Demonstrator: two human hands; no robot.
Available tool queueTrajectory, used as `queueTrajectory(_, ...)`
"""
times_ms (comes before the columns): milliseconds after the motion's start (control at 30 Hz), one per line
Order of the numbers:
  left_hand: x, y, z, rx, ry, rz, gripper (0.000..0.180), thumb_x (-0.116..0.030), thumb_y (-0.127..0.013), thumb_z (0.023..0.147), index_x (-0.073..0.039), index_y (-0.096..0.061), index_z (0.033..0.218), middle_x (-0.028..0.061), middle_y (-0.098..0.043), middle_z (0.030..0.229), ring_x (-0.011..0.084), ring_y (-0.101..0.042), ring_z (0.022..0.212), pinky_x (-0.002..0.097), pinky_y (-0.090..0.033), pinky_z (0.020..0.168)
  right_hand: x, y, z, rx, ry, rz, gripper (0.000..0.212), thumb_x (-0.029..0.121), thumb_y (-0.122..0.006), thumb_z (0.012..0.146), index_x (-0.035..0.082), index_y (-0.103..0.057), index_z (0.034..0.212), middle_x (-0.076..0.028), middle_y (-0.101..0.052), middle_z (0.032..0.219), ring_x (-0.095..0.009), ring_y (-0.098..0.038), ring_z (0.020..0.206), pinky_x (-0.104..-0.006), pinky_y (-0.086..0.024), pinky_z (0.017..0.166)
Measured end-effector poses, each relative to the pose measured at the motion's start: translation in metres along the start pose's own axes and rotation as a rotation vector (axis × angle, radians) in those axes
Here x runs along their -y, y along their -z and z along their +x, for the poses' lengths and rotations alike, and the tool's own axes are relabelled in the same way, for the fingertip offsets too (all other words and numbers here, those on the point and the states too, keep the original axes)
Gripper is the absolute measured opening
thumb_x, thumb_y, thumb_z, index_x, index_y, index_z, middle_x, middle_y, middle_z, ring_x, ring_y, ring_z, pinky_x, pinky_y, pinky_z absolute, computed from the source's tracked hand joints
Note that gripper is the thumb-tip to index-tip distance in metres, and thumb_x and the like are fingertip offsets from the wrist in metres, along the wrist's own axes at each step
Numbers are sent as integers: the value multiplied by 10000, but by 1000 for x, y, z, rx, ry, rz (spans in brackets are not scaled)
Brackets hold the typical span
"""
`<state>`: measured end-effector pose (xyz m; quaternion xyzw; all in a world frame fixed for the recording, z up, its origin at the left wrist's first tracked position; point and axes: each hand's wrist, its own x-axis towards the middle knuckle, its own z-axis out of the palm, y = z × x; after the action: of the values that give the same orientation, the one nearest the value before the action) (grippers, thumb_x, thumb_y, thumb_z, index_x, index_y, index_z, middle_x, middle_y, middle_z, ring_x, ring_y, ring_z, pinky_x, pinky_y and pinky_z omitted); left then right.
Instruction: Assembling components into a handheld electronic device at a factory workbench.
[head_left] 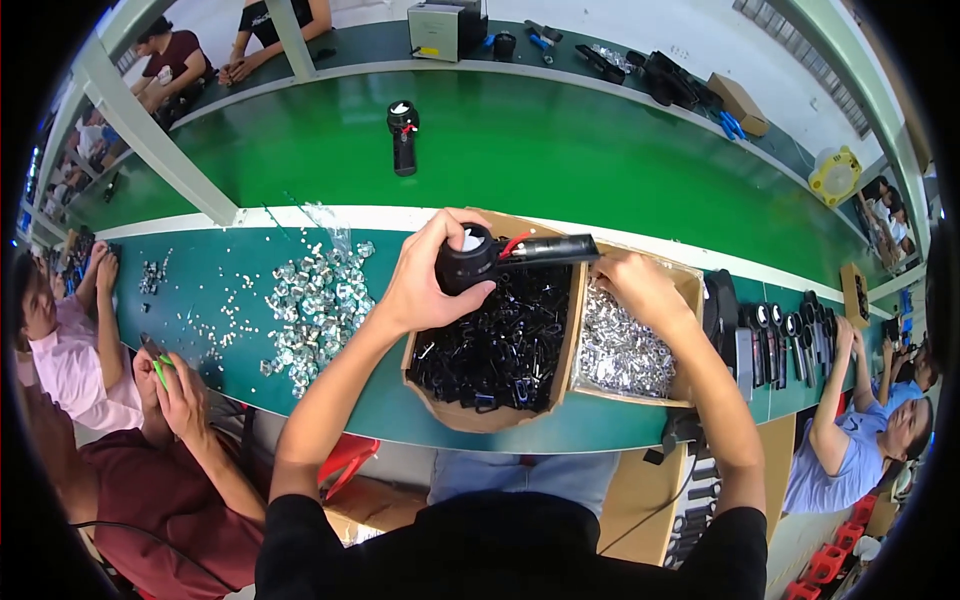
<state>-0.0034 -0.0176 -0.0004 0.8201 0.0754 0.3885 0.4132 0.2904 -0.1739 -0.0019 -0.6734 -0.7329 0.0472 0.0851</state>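
My left hand [412, 282] is wrapped around the round black head of a handheld device [548, 249]. Its handle points to the right, and red wires show where head and handle join. At the handle's far end is my right hand [640, 287], fingers bent together; whatever they pinch is hidden. Below the device, a cardboard carton [468, 422] holds many small black clip-like parts [490, 350]. Under my right hand stands a second cardboard box [640, 399] full of small silver metal pieces [622, 345].
Shiny metal parts [318, 310] lie heaped at left, with small white pieces scattered beyond. A similar black device [403, 140] lies on the green belt [560, 150]. Several finished-looking black handhelds [775, 340] stand at right. Co-workers sit on both sides, one in maroon [165, 500] close by.
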Motion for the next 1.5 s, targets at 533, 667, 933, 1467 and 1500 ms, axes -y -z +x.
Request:
queueTrajectory(533,-20,15,-11,-107,-49,201,708,-14,-842,631,-7,-627,1306,112,-559,1048,255,-588,933,345,-519,846,25,83,7,50,-100,304,185,-9,-717,792,-19,-772,968,-153,-700,766,-232,-646,637,-344,-536,621)
queueTrajectory(667,-16,11,-14,-156,-99,212,707,-16,-863,650,-19,-629,1317,133,-551,1158,274,-603,980,365,-524,884,25,97,9,18,-30,462,199,16,-744,848,-1,-786,1041,-93,-702,779,-128,-604,633,-281,-485,573)
queueTrajectory(933,-9,3,-19,-167,-151,237,427,-51,-885,679,-61,-698,1063,148,-565,1212,306,-633,1033,398,-545,879,46,100,26,-105,132,1032,250,-104,-707,833,-26,-778,1060,-90,-721,841,-61,-605,595,-201,-456,519)
queueTrajectory(1467,-5,2,-19,-112,-205,330,401,-57,-878,636,-63,-648,965,110,-637,1155,321,-643,1006,410,-566,824,114,72,55,-240,181,463,82,-3,-723,880,-42,-711,951,-124,-714,792,-176,-668,585,-301,-545,562)
queueTrajectory(1500,-5,1,-19,-95,-203,323,399,-55,-876,637,-65,-647,963,104,-646,1153,322,-644,1009,411,-565,829,114,61,59,-373,291,375,92,38,-749,863,-18,-732,934,-130,-702,832,-267,-674,680,-355,-537,641)
